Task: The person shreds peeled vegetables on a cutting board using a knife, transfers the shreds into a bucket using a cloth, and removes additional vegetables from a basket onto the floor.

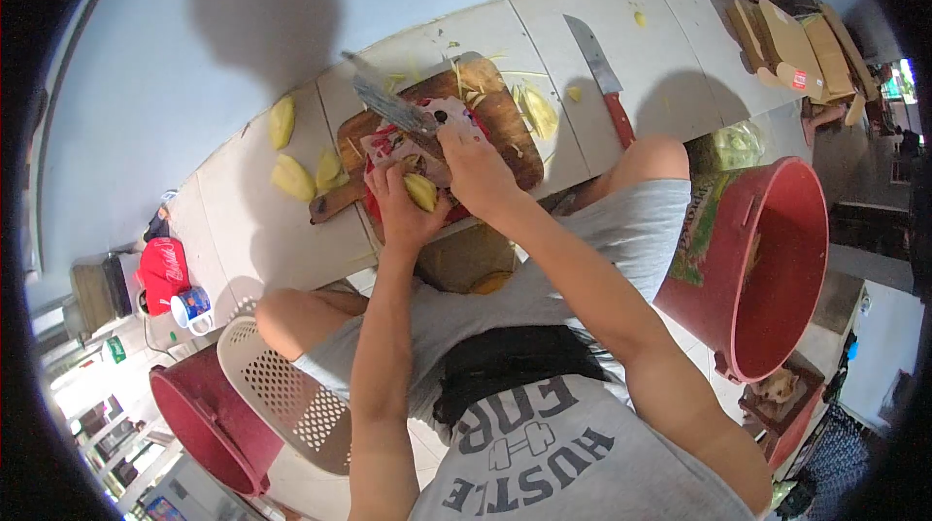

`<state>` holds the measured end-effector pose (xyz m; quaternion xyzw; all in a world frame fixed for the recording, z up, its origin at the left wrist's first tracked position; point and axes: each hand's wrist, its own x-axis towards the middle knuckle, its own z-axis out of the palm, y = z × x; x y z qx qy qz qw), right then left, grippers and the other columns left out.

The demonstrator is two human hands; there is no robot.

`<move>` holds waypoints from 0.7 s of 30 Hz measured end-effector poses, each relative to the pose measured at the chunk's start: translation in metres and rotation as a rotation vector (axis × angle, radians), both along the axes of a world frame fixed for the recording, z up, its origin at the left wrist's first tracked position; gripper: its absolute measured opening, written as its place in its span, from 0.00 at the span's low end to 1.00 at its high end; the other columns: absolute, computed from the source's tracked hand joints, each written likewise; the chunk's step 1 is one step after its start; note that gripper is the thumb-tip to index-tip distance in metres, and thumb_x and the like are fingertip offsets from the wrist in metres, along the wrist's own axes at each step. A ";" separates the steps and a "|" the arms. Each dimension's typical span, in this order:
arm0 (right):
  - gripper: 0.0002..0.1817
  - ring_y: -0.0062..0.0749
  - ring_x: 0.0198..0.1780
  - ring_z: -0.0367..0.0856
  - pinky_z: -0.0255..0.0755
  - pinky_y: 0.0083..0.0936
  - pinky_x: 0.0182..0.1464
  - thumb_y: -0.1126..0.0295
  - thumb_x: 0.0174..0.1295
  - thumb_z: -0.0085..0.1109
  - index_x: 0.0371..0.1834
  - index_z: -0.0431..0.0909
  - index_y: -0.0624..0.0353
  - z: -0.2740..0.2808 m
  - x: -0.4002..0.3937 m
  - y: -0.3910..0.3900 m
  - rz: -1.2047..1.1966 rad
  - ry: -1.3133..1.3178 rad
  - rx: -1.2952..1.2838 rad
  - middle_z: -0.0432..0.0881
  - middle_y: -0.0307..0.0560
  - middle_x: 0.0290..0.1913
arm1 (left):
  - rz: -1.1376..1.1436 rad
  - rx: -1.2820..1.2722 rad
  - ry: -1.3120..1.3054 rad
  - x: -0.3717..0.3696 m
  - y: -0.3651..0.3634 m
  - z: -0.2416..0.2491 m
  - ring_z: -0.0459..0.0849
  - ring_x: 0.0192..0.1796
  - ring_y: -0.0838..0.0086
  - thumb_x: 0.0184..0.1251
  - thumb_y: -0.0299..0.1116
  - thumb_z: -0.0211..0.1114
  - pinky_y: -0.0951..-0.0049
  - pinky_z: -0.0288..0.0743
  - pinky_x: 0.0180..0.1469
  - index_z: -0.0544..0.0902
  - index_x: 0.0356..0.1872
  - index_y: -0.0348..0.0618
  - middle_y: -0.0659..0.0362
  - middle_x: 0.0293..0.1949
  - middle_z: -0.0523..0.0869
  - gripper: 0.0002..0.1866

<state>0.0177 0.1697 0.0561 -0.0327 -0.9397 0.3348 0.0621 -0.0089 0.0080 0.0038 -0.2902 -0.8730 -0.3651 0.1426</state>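
Note:
My left hand (406,212) is closed around a pale yellow-green mango (421,191) over the near side of a wooden cutting board (519,137). My right hand (476,169) grips a knife (386,105), its blurred blade tilted up and pointing left above the board. Beneath both hands lies a red and white printed cloth or plastic sheet (381,144). Yellow-green mango pieces (282,123) lie on the tiles left of the board. More pieces (540,113) and thin shreds are at its right edge.
A wide-bladed knife (594,53) with a red handle lies on the tiled counter (544,11) to the right. Red tubs (777,268) stand on both sides, with a perforated beige chair (282,385) at left. Cardboard boxes (791,50) sit far right; a mug (192,309) is at left.

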 end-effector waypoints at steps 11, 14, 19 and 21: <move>0.27 0.66 0.45 0.84 0.76 0.53 0.49 0.65 0.58 0.70 0.55 0.67 0.66 0.032 0.049 0.037 -0.238 -0.112 -0.209 0.84 0.67 0.39 | -0.278 -0.128 -0.086 -0.021 0.023 0.033 0.71 0.60 0.47 0.41 0.39 0.78 0.47 0.66 0.63 0.79 0.54 0.44 0.48 0.57 0.74 0.33; 0.28 0.66 0.45 0.84 0.76 0.53 0.49 0.63 0.59 0.69 0.56 0.68 0.66 0.031 0.063 0.048 -0.232 -0.100 -0.231 0.84 0.68 0.40 | -0.345 -0.311 -0.084 -0.026 0.025 0.020 0.69 0.66 0.47 0.39 0.46 0.83 0.46 0.65 0.68 0.80 0.61 0.51 0.50 0.63 0.73 0.41; 0.23 0.66 0.43 0.85 0.77 0.54 0.46 0.58 0.66 0.63 0.51 0.69 0.66 0.022 0.074 0.053 -0.167 -0.152 -0.235 0.85 0.68 0.38 | -0.335 -0.273 -0.097 -0.019 0.015 0.021 0.67 0.72 0.46 0.33 0.54 0.85 0.45 0.61 0.72 0.78 0.67 0.56 0.49 0.69 0.71 0.50; 0.22 0.66 0.42 0.85 0.78 0.55 0.45 0.56 0.69 0.60 0.49 0.69 0.66 0.014 0.074 0.050 -0.136 -0.182 -0.236 0.85 0.67 0.37 | -0.304 -0.252 -0.059 -0.015 0.014 0.026 0.67 0.72 0.46 0.33 0.55 0.85 0.45 0.61 0.73 0.78 0.68 0.56 0.49 0.70 0.70 0.51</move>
